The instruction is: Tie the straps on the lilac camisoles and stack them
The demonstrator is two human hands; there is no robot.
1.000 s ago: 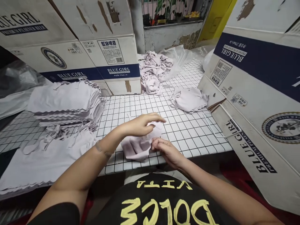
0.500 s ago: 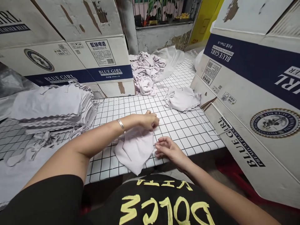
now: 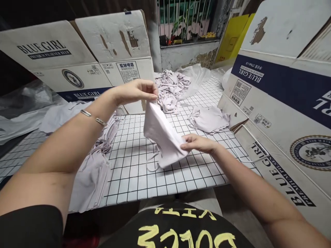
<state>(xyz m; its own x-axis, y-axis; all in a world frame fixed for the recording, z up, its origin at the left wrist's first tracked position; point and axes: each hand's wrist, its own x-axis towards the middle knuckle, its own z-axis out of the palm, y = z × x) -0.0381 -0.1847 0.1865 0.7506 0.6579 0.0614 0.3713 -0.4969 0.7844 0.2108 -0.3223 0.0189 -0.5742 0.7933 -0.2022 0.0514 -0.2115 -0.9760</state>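
A pale lilac cloth piece [image 3: 162,135] hangs in the air above the white gridded table [image 3: 134,172]. My left hand [image 3: 134,91] pinches its top corner, raised high. My right hand [image 3: 199,143] grips its lower right edge, fingers closed on the fabric. Thin straps dangle from the cloth toward the table. A silver bracelet sits on my left wrist.
A stack of flat lilac cloth pieces [image 3: 90,165] lies at the left. A small heap [image 3: 210,119] and a crumpled pile [image 3: 172,86] lie farther back. Large Blue Girl cardboard boxes stand at the left rear [image 3: 77,51] and along the right [image 3: 284,103].
The cloth lay on the table under both hands; now my left hand has lifted it up by a corner and my right hand has taken its lower edge.
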